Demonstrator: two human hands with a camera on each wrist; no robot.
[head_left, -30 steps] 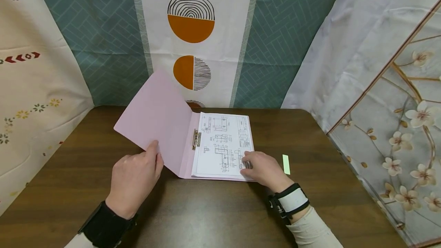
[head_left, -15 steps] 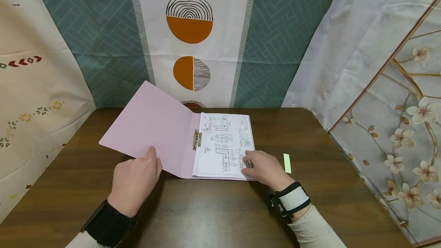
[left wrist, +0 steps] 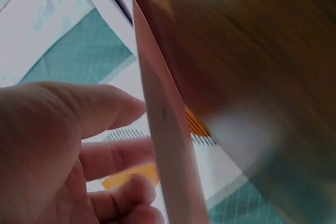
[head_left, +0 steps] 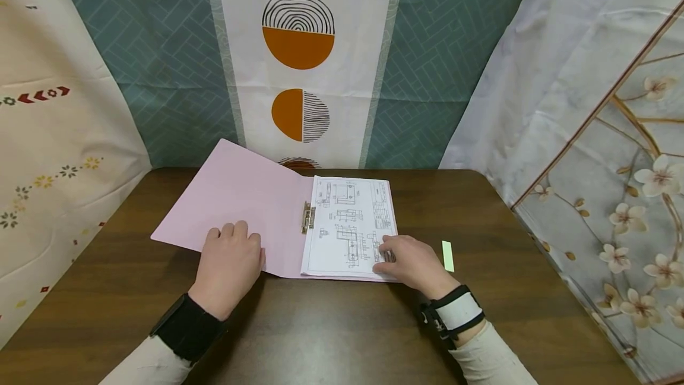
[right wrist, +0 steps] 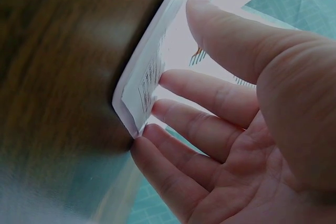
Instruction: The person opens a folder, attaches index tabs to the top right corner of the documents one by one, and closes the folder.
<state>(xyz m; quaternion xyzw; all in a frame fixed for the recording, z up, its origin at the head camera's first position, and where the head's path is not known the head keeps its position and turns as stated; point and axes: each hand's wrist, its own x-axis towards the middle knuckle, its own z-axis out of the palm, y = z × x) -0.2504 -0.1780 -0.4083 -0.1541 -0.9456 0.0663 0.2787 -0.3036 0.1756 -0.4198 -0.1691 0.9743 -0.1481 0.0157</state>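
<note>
A pink file folder (head_left: pixel 224 195) lies opened out, its left cover tilted up off the table (head_left: pixel 320 331). White sheets with technical drawings (head_left: pixel 333 248) lie on its right side, beside a metal clip (head_left: pixel 308 217) at the spine. My left hand (head_left: pixel 228 263) touches the inside of the cover near its lower edge; in the left wrist view the thumb (left wrist: pixel 118 106) and fingers are all on that one side. With spread fingers, my right hand (head_left: pixel 411 261) rests its fingertips on the lower right of the sheets (right wrist: pixel 149 77).
A pale green paper strip (head_left: pixel 447 256) lies on the table to the right of my right hand. Patterned cloths hang behind the table (head_left: pixel 304 111) and along both sides.
The cover has swung further down to the left. My left hand has gone from pinching its edge to laying fingers on its inside. My right hand has stayed on the sheets.
</note>
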